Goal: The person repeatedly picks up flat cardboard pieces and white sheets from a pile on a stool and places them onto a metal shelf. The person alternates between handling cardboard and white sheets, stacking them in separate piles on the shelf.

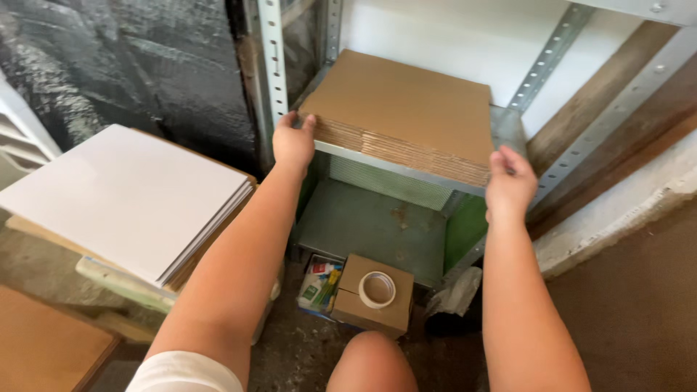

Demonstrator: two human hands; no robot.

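Two hands, left hand and right hand, grip one cardboard stack.

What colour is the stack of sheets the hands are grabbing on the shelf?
Brown; the cardboard stack shows plainly in the head view.

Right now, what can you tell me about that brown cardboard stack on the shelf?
The cardboard stack is a pile of flat, square, plain brown corrugated sheets, their layered edges showing at the front. It lies flat on a grey metal shelf, turned a little askew, its front edge overhanging. The left hand grips its near left corner and the right hand its near right corner.
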